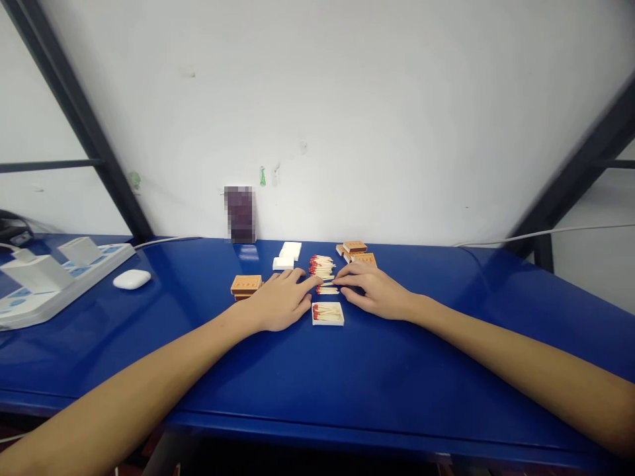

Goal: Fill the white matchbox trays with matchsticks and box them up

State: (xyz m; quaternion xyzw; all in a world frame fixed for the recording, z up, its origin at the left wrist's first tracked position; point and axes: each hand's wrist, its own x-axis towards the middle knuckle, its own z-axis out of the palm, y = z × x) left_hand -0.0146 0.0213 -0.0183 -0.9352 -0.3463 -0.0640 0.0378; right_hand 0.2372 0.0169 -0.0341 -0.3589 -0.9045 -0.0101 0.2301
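Observation:
A heap of red-headed matches [323, 266] lies on the blue table between my two hands. My left hand [284, 301] rests at its left, fingers stretched and apart, with the index fingertip at the nearer matches' red heads. From the right, my right hand [376, 291] reaches the plain ends of these matches, fingers spread. Neither hand visibly grips anything. Just in front of the heap sits an open white matchbox tray [328, 322] holding several matches, their heads to the left.
Orange matchboxes [247, 285] are stacked beside my left hand; more matchboxes [355, 246] lie behind my right. White empty trays [290, 250] lie behind my left hand. Farther left are a white earbud case [131, 279] and a power strip [106, 259] with plugged-in adapters. A blurred dark box [241, 215] stands against the wall.

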